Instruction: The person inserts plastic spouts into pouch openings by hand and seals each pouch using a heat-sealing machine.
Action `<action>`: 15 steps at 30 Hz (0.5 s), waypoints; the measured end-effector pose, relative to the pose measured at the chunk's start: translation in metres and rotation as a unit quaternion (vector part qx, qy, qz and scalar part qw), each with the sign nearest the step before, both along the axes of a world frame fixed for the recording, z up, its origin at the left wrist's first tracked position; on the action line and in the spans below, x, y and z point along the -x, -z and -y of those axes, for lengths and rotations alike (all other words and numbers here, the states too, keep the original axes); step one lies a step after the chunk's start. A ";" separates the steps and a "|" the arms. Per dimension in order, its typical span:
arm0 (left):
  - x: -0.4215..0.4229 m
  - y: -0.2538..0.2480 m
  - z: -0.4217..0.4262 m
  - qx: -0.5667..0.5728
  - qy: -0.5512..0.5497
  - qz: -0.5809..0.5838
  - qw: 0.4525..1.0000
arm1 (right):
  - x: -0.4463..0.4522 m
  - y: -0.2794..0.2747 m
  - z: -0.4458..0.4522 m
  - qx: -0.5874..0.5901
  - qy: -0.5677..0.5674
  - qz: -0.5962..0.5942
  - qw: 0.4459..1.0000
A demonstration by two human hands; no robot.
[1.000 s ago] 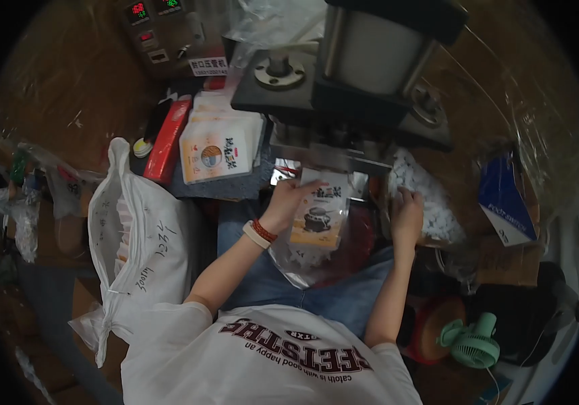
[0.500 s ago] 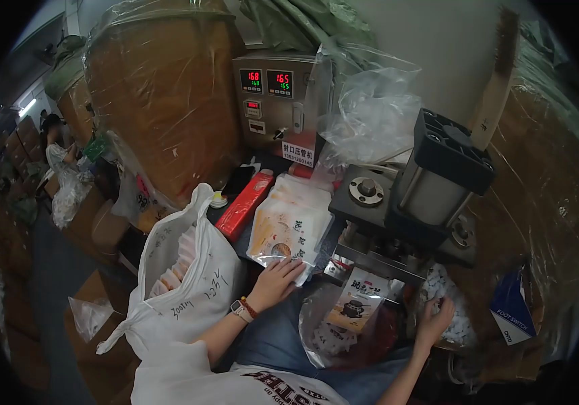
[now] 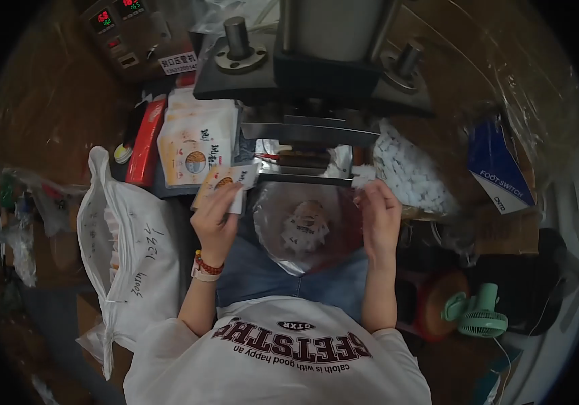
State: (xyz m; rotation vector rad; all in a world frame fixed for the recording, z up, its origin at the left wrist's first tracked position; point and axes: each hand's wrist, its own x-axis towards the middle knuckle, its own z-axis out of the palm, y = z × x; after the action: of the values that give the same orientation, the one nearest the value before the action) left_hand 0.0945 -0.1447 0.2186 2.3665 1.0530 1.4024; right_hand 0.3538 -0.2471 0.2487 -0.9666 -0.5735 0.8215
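My left hand (image 3: 216, 219) grips a printed pouch (image 3: 222, 178) by its lower part, left of the press machine's jaw (image 3: 309, 128). My right hand (image 3: 378, 209) is closed, its fingertips pinching a small white plastic piece (image 3: 363, 177) at the jaw's right end. Beyond my left hand lies a stack of similar pouches (image 3: 195, 138) with orange print. A round, shiny clear-walled container (image 3: 269, 219) sits over my lap, with printed pouches (image 3: 307, 225) inside. Just right of the jaw is a heap of small white pieces (image 3: 411, 169).
A red box (image 3: 146, 143) lies left of the stack. A white zip sack (image 3: 144, 260) stands by my left arm. On the right are a blue foot-switch box (image 3: 502, 165) and a green fan (image 3: 483, 317). The control box (image 3: 137, 40) is at back left.
The view has tilted down and turned right. My left hand has lifted a pouch off the stack. My right hand has moved from the white pieces to the jaw, where a pouch no longer hangs.
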 end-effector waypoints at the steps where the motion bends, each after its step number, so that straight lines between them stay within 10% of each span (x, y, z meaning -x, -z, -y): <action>1: 0.006 0.003 -0.005 -0.056 -0.034 -0.025 0.998 | -0.007 -0.003 -0.001 -0.069 -0.047 -0.122 0.989; 4: 0.015 0.006 -0.023 -0.146 -0.107 -0.083 0.980 | -0.062 0.013 -0.004 -0.167 -0.130 -0.535 0.818; 15: 0.030 0.060 -0.040 0.087 -0.054 -0.134 0.986 | -0.086 0.046 -0.002 -0.244 -0.153 -0.563 0.775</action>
State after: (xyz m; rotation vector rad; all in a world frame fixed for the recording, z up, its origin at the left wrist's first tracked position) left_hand 0.0642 -0.1046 0.1590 2.4448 1.3316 0.9935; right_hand 0.4394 -0.2446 0.2030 0.2043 0.1438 1.2826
